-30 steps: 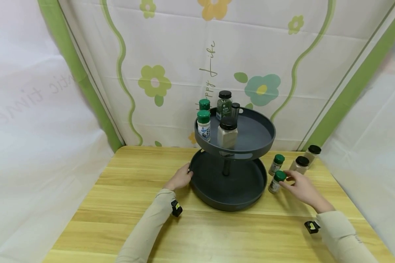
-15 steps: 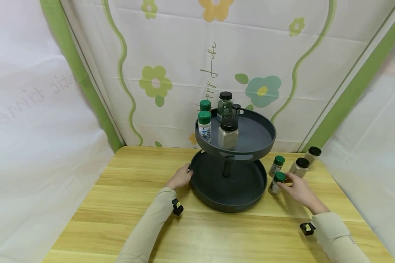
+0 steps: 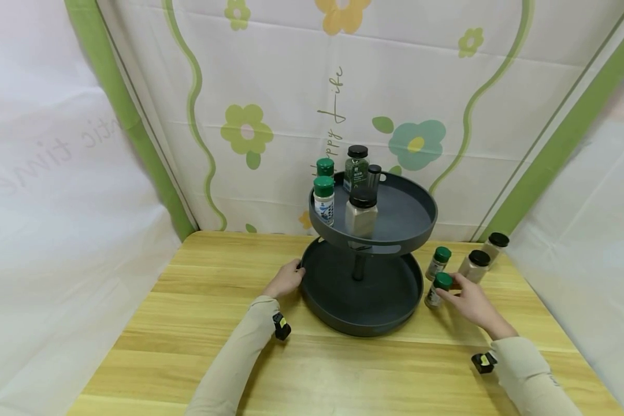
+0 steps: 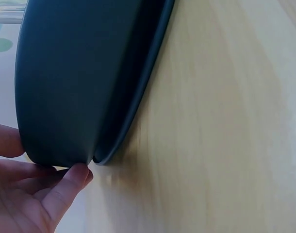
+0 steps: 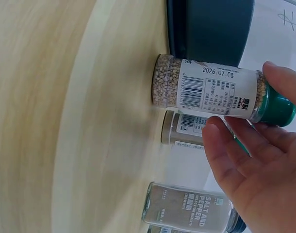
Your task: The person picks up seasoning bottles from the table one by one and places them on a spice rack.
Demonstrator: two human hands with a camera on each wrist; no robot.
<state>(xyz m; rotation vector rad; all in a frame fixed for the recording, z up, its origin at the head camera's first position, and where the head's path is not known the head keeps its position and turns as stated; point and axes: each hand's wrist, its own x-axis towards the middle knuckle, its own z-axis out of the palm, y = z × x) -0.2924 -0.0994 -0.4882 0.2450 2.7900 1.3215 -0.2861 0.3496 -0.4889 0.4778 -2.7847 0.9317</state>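
A dark grey two-tier round tray stands mid-table. My left hand holds its lower tier at the left rim; the left wrist view shows thumb and fingers at the wall's edge. My right hand pinches a green-capped spice jar near its cap, thumb on one side and fingers on the other. Tan grains fill this jar, which stands upright, close to the tray's right side. Just behind it is a second green-capped spice jar.
Two black-capped jars stand at the table's back right; one label reads salt and pepper. The upper tier carries several spice jars, including a green-capped one and a black-capped one. A patterned curtain hangs behind the wooden table.
My right hand has shifted slightly left, with its thumb closer round the green-capped jar. The left hand keeps its place on the tray, which has not visibly moved.
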